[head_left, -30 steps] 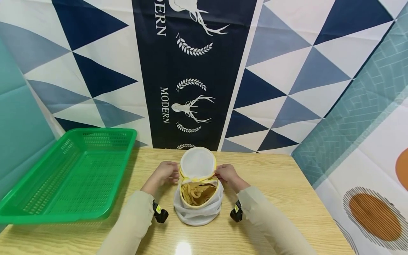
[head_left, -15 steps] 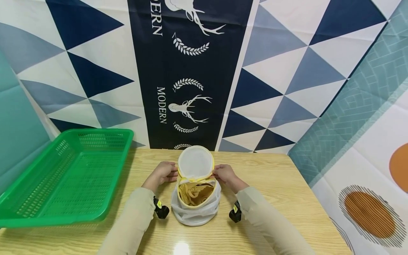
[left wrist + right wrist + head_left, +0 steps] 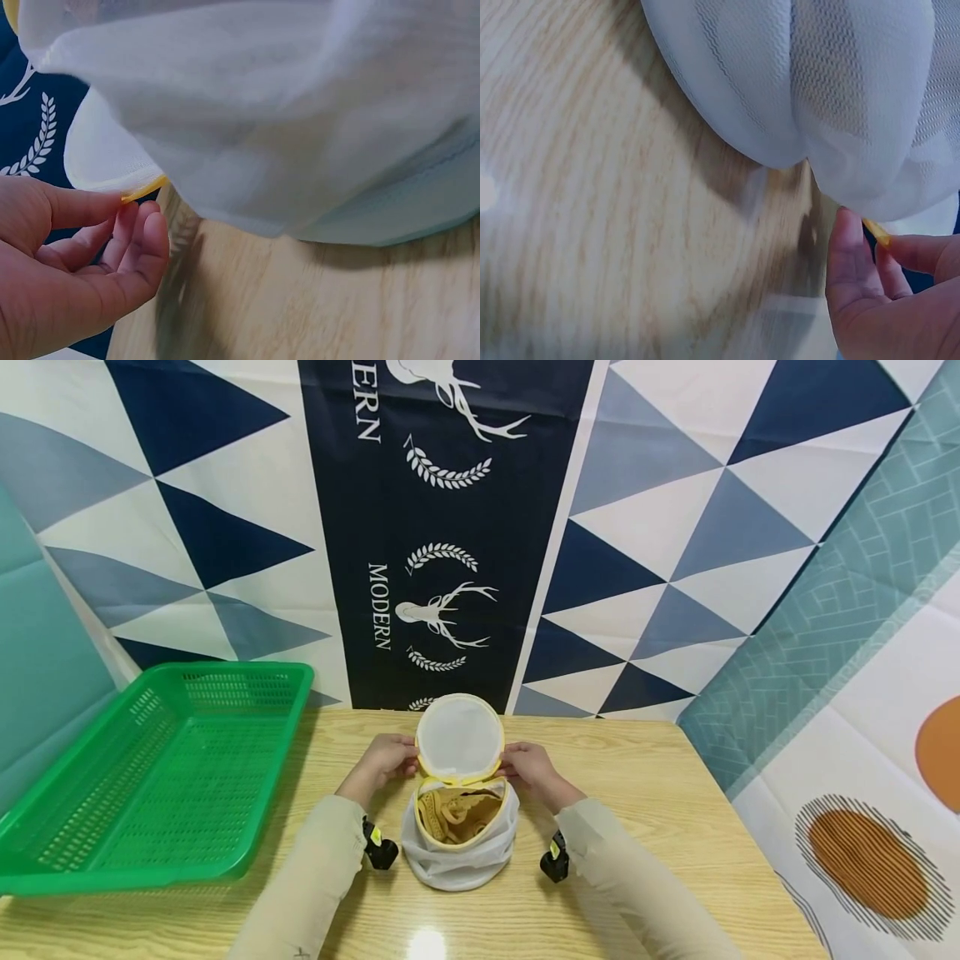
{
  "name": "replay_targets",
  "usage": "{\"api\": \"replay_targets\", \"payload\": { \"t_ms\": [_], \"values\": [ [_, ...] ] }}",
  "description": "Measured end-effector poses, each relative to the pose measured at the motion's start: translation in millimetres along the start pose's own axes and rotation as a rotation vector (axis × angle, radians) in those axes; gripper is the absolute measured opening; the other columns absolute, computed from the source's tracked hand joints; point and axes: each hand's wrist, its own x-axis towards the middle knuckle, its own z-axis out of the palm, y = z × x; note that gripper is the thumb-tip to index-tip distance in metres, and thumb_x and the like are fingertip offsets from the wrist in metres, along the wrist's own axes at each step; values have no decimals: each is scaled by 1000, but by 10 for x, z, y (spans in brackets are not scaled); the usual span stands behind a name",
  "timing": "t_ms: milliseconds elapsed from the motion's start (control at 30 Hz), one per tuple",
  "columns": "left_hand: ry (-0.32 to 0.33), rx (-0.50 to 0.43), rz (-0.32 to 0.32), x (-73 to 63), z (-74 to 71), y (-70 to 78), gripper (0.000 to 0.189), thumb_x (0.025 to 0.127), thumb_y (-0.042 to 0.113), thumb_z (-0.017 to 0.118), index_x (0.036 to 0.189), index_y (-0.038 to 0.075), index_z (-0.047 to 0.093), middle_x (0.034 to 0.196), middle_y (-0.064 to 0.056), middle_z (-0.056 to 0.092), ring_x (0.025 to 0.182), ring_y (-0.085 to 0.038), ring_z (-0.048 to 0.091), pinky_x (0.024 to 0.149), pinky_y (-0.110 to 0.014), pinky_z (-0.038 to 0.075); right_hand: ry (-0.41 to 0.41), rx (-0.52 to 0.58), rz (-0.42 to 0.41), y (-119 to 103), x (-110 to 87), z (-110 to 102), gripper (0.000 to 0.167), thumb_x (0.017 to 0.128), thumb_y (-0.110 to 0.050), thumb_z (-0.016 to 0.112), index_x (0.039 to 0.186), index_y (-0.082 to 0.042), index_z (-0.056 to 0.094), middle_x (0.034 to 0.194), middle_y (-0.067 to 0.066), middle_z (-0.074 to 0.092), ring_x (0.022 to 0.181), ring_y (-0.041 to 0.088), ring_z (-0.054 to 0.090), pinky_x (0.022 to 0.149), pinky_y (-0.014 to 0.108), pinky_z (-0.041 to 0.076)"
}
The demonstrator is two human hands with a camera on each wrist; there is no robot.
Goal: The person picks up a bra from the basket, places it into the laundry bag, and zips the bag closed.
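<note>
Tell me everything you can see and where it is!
bag: one, white with yellow trim, on the table
lid: one, white and yellow, raised behind the bag's opening
stuff: count unclear, tan, inside the bag
basket: one, green, far left
table: one, light wood, under the bag
wall coverings: several, mostly blue and white, around the table
sleeves: two, cream, lower middle
cameras: two, black, beside the sleeves
left hand: one, bare, pinching the lid's left edge
right hand: one, bare, pinching its right edge

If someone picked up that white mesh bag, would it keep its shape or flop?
The white mesh bag would probably sag, since its walls bulge and fold. Its lid may stay stiffer, looking flat and round. Tipped, the bag might spill the tan contents, because its mouth is open.
</note>
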Motion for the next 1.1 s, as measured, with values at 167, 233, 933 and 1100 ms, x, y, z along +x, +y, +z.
{"api": "replay_targets", "payload": {
  "t_ms": [167,233,933,1100],
  "values": [
    [53,37,49,-9,5,22,30,89,-3,54,118,-9,55,72,-1,56,61,-8,54,58,-19,49,22,3,-18,-41,-14,-28,30,93,-7,52,119,9,54,83,14,66,62,11,63,58,20,53],
    [63,44,73,-22,10,34,32,88,-3,55,120,-7,55,73,-2,57,61,-8,55,59,-20,50,36,11,-25,-54,-20,-35,30,92,-4,54,119,8,54,80,13,66,61,11,63,58,21,53],
    [71,172,205,-182,-43,165,26,86,-1,58,110,-9,60,97,-18,64,69,-9,61,79,-38,56,33,15,-121,-136,-145,-124,27,90,-1,56,115,9,55,84,15,66,67,15,66,69,32,57],
    [76,214,260,-249,-62,209,24,87,0,59,110,-8,60,93,-15,63,72,-10,61,77,-36,56,18,0,-163,-152,-184,-134,27,89,0,55,115,9,57,85,17,66,66,13,65,69,30,57]
  ]
}}
